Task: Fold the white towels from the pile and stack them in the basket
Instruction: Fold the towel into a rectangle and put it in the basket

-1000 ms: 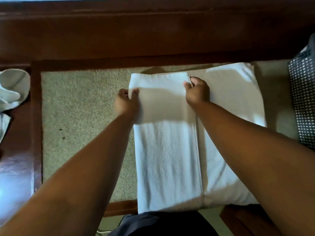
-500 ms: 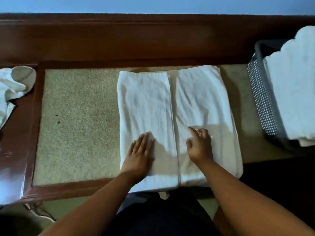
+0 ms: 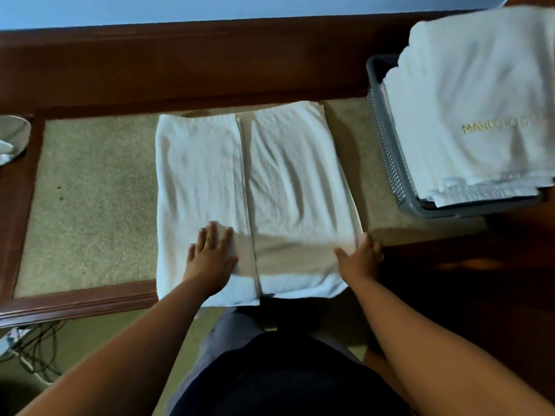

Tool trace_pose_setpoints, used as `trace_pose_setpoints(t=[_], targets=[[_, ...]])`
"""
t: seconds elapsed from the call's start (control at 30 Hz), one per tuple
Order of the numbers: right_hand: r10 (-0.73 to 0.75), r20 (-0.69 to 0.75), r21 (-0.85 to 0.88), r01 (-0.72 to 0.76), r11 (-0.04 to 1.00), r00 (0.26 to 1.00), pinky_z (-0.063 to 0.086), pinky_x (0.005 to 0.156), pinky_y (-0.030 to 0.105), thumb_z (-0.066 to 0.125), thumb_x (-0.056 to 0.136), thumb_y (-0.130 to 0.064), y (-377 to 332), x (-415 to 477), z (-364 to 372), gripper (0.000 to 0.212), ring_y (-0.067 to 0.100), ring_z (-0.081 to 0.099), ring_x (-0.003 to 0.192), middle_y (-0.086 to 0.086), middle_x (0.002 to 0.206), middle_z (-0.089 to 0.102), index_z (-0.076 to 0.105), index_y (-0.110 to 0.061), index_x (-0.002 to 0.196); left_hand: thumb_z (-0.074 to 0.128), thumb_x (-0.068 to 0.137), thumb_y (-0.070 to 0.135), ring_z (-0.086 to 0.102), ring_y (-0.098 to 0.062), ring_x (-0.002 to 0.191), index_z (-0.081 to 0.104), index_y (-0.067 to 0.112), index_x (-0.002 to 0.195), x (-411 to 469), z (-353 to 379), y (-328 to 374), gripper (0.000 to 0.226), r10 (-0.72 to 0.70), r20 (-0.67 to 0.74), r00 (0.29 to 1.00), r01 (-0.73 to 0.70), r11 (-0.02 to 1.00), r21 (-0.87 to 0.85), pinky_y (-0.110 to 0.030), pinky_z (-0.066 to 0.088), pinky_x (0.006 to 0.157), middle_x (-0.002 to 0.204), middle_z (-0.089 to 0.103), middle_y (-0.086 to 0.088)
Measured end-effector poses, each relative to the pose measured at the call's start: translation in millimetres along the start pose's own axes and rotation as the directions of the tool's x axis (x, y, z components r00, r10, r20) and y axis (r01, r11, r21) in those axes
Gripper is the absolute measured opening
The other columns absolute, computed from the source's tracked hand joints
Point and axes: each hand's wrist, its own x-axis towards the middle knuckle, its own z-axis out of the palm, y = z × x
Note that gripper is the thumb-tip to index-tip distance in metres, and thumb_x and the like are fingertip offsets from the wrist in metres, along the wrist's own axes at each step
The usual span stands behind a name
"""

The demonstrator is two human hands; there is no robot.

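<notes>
So compared to half a second back, the right hand [image 3: 359, 259] has slid off the middle of the white towel [image 3: 228, 187] and out to its right edge, near the corner closest to the person. Fingers are spread open, thumb lying on the cloth, the rest hanging over the edge, not pinching anything as far as I can see. The left hand [image 3: 211, 253] has barely moved, still flat with fingers spread, pressing on the left panel just beside the centre seam. The towel is still folded into two long panels on the beige table inset [image 3: 90, 205], stretching away from both hands.

More of the grey basket [image 3: 387, 151] shows now, off beyond the right hand, with folded towels [image 3: 468, 109] stacked above its rim. The top one has gold lettering, I can read "MAR" and then it blurs out. A bit of the unfolded pile [image 3: 12, 139] sits way off past the left hand.
</notes>
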Motion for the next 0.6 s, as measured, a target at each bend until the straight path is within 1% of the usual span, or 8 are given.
trace_pose_setpoints(t=[0.07,0.13,0.2,0.27,0.37,0.47,0.53,0.6], targets=[[-0.021,0.007,-0.069,0.021,0.997,1.0,0.033,0.113,0.046,0.071,0.089,-0.03,-1,7,-5,0.066,0.041,0.031,0.137,0.018,0.153,0.03,0.043,-0.009,0.146,0.038,0.105,0.048,-0.017,-0.027,0.154,-0.003,0.036,0.16,-10,2,9,0.07,-0.017,0.006,1.0,0.017,0.999,-0.028,-0.048,0.005,0.123,0.165,-0.025,-0.004],[-0.073,0.038,-0.166,0.079,0.983,0.997,0.042,0.105,0.044,0.066,0.09,-0.031,-3,12,-12,0.046,0.039,0.044,0.127,0.019,0.139,0.045,0.057,-0.009,0.128,0.039,0.105,0.045,-0.013,-0.029,0.154,0.0,0.036,0.16,-20,7,16,0.068,-0.022,-0.002,1.0,0.022,0.999,-0.025,-0.048,0.009,0.123,0.166,-0.021,-0.005],[-0.105,0.13,-0.237,0.133,0.962,0.986,0.051,0.096,0.042,0.063,0.087,-0.036,-4,15,-19,0.04,0.037,0.056,0.114,0.016,0.125,0.055,0.063,-0.01,0.117,0.039,0.105,0.043,-0.011,-0.03,0.155,0.003,0.037,0.16,-27,12,21,0.066,-0.024,-0.001,1.0,0.024,1.0,-0.012,-0.048,0.011,0.123,0.167,-0.02,-0.005],[-0.09,0.228,-0.24,0.145,0.96,0.97,0.057,0.084,0.04,0.067,0.081,-0.04,-3,13,-24,0.037,0.032,0.065,0.1,0.008,0.11,0.064,0.066,-0.015,0.108,0.04,0.105,0.042,-0.011,-0.032,0.154,0.005,0.038,0.16,-31,15,26,0.065,-0.026,0.007,1.0,0.026,1.0,-0.001,-0.05,0.013,0.123,0.167,-0.019,-0.005],[-0.108,0.272,-0.039,0.123,0.992,0.956,0.057,0.073,0.034,0.067,0.081,-0.027,0,7,-25,0.019,0.027,0.067,0.085,0.004,0.092,0.067,0.062,-0.013,0.093,0.043,0.104,0.041,-0.011,-0.033,0.154,0.005,0.037,0.16,-34,17,35,0.068,-0.044,0.036,0.998,0.043,0.999,0.012,-0.051,0.016,0.122,0.167,-0.019,-0.007],[-0.06,0.202,0.252,0.008,0.968,0.978,0.053,0.073,0.035,0.061,0.087,-0.014,5,6,-20,0.01,0.03,0.065,0.087,0.01,0.094,0.066,0.057,-0.007,0.094,0.047,0.103,0.041,-0.01,-0.034,0.154,0.005,0.036,0.16,-34,17,43,0.071,-0.055,0.065,0.996,0.055,0.998,0.006,-0.051,0.022,0.122,0.167,-0.019,-0.008],[0.023,0.258,0.435,-0.138,0.89,0.966,0.057,0.082,0.043,0.062,0.088,-0.011,9,6,-17,0.016,0.031,0.066,0.093,0.015,0.105,0.068,0.058,-0.009,0.103,0.049,0.103,0.04,-0.01,-0.034,0.154,0.005,0.035,0.16,-34,15,43,0.073,-0.05,0.083,0.995,0.049,0.999,0.005,-0.051,0.024,0.122,0.167,-0.019,-0.008],[0.065,0.386,0.517,-0.274,0.811,0.92,0.058,0.079,0.043,0.068,0.088,-0.011,14,7,-18,0.03,0.031,0.067,0.095,0.016,0.112,0.068,0.059,-0.008,0.116,0.05,0.103,0.039,-0.009,-0.033,0.154,0.004,0.036,0.16,-34,13,40,0.074,-0.038,0.101,0.994,0.037,0.999,0.013,-0.05,0.025,0.121,0.167,-0.019,-0.007]])
